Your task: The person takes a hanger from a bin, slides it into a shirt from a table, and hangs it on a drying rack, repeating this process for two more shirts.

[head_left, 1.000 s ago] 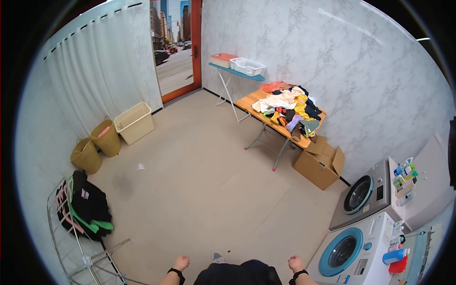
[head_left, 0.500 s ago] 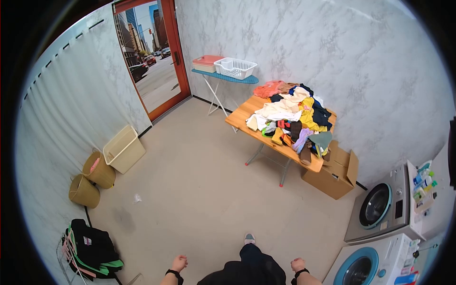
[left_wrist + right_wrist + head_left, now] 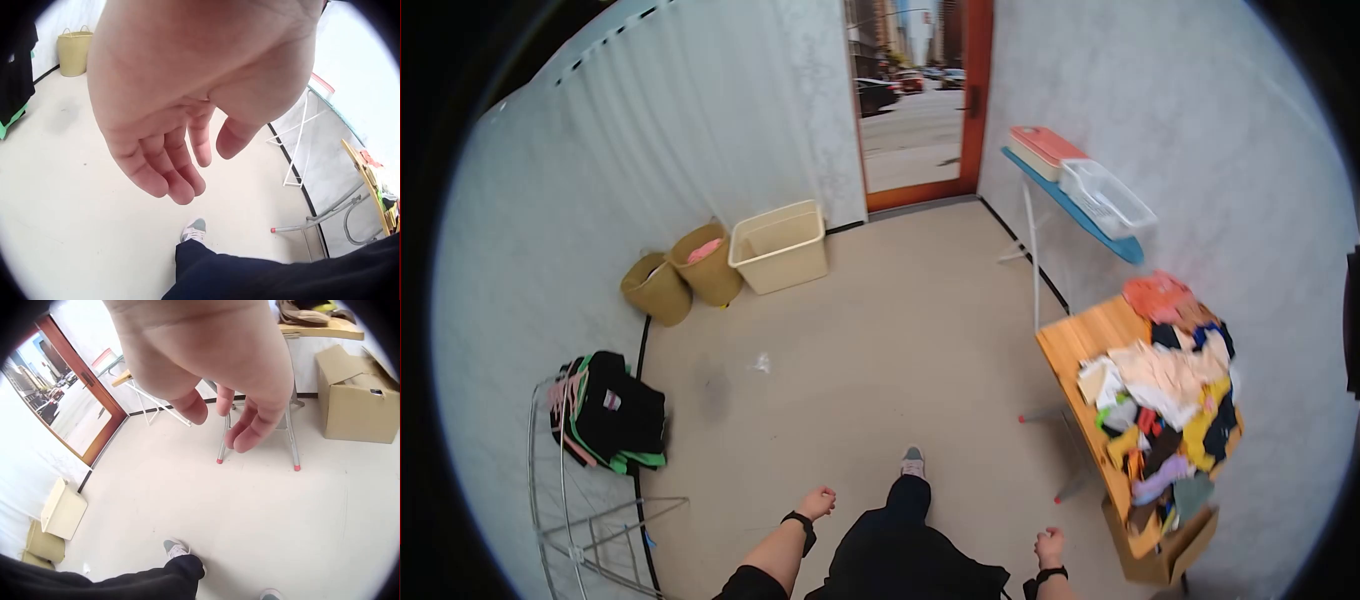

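Observation:
My left hand (image 3: 818, 502) hangs in front of the body at the bottom of the head view. Its fingers curl loosely around nothing, as the left wrist view also shows. The right hand (image 3: 1049, 547) hangs on the other side, and its relaxed fingers (image 3: 248, 434) hold nothing in the right wrist view. Nearest to that hand stands a wooden folding table (image 3: 1090, 335), which bears a heap of mixed clothes (image 3: 1175, 375). An open cardboard box (image 3: 353, 412) sits on the floor by the table. One shoe (image 3: 913, 462) is stepped forward on the floor.
A blue ironing board (image 3: 1135, 248) carries a white basket (image 3: 1108, 195) and a pink-lidded box (image 3: 1048, 146). A cream tub (image 3: 785, 265) and two woven baskets (image 3: 710, 275) line the curtained wall. At left, black garments (image 3: 615, 410) hang by a metal rack (image 3: 576, 553). A door (image 3: 972, 130) stands behind.
The head view swung slightly right, then left; the washing machines have left it and the table now lies at the right. Both hands stay empty, the left one swung forward.

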Motion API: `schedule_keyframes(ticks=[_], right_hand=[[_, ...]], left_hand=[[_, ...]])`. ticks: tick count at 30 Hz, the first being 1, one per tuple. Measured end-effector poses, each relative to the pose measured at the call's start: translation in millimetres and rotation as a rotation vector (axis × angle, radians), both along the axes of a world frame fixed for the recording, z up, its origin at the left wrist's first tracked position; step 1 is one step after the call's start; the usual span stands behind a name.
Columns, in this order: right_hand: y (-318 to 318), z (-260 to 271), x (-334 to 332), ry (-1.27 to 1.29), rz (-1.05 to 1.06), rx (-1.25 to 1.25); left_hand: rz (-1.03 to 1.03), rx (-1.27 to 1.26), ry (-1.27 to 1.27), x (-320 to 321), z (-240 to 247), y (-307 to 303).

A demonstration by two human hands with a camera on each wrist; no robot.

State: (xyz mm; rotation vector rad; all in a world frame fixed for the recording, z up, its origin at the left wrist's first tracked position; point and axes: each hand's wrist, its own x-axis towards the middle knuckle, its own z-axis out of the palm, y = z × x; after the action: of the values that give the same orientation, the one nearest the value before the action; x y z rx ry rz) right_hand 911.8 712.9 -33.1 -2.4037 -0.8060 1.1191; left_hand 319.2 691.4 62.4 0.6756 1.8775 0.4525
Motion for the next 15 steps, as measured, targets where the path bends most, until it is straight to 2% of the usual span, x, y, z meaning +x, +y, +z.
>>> schedule_keyframes(ticks=[2,3,4,7,9,11,12,14,15], right_hand=[[32.1,-20.9,6.8,-0.144,0.061,0.19],[56.8,24.3,-3.4,0.044,-0.032,0.005],[73.4,29.5,-9.5,-0.025,-0.015,0.013],[110.8,57.2,-9.9,0.054,0.187,-0.051],[170.9,77.2,-34.6,0.094,0.13,-0.066],[216.0,54.9,-40.5,0.01,0.24,0.242],[241.8,51.1,-44.2,0.058,0.273,0.211],[287.9,57.7,-66.2,-0.316,0.58,0.614],[313.6,70.8,-93.7,-0.087,0.414,0.586]], left_hand=[[0.032,-0.04,0.012,-1.8,-10.1,40.5],[0.011,-0.095,0.034,-2.6,-16.6,56.4],[0.027,-0.098,0.016,-6.3,-23.8,71.6],[-0.057,-0.182,0.013,-18.4,-37.5,114.2],[-0.045,-0.105,0.08,-27.9,-38.0,167.6],[-0.023,-0.014,0.169,-31.0,-34.7,215.8],[-0.024,0.002,0.198,-30.9,-26.5,231.3],[-0.027,0.024,0.184,-37.2,-9.1,256.3],[-0.08,0.058,0.154,-34.2,-3.8,284.9]])
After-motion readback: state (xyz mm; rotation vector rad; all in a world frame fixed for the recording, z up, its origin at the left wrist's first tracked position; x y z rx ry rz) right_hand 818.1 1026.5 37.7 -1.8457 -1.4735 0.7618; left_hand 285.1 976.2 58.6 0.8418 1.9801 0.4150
